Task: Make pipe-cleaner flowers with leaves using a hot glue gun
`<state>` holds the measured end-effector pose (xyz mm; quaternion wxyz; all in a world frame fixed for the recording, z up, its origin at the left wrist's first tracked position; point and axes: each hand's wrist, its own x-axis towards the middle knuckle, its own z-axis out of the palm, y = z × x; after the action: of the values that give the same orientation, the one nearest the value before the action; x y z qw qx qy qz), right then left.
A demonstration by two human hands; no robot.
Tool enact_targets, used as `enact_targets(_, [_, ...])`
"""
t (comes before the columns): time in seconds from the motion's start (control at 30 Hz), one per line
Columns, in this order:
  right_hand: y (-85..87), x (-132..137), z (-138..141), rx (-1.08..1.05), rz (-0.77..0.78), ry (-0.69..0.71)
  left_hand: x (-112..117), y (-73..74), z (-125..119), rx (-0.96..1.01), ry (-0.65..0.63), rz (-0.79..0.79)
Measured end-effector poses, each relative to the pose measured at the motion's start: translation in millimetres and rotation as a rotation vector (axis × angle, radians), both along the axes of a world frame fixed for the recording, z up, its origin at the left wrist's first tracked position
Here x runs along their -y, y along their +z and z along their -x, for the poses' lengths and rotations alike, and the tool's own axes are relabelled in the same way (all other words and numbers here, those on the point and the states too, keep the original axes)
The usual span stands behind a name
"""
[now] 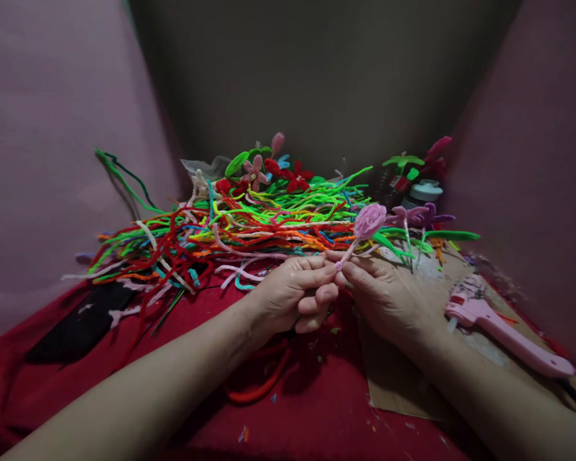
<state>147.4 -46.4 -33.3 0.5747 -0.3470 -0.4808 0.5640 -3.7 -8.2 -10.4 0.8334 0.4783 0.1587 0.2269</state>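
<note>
A pink pipe-cleaner flower (pixel 369 221) is held up in front of me, its rounded head tilted to the upper right. Its short stem runs down to the fingertips of both hands. My left hand (pixel 307 285) pinches the lower end of the stem between thumb and forefinger, the other fingers curled. From the right side my right hand (pixel 379 288) grips the same stem, thumb and fingers closed around it. Behind the hands lies a heap of loose pipe cleaners (pixel 269 221) in green, red, yellow, orange and white.
A pink glue gun (pixel 509 333) rests on the cardboard (pixel 393 384) at right. Finished pipe-cleaner flowers (pixel 297 176) stand at the back, near a white-lidded jar (pixel 425 191). A black flat object (pixel 79 326) lies left on the red cloth (pixel 317 422).
</note>
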Motion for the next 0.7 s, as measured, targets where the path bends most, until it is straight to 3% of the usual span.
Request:
enact_targets(0.07, [-1.6,0.4,0.8,-0.010,-0.015,-0.032,1.1,0.5,-1.3,-0.027,0.028,-0.047])
enact_targets(0.13, [-0.7,1.7,2.9,-0.027,-0.011,-0.028,3.2,2.4,-2.8,-0.133,0.118,-0.196])
enact_targets(0.27, [6.8,4.1,6.2,0.007,-0.044,-0.094,7.4,1.0,-4.4,-0.416,0.397,-0.734])
enact_targets(0.4, [14.8,5.6,7.4,0.046,-0.019,-0.186,9.3,-10.5,-3.1,-0.533,0.612,-1.304])
enact_targets(0.53, [26.0,9.4,11.0,0.180,0.070,-0.252,9.4,-18.1,-0.9,-0.649,0.660,-1.607])
enact_targets(0.7, [38.7,14.7,13.7,0.320,0.093,-0.255,7.6,-17.8,0.4,-0.761,0.606,-1.836])
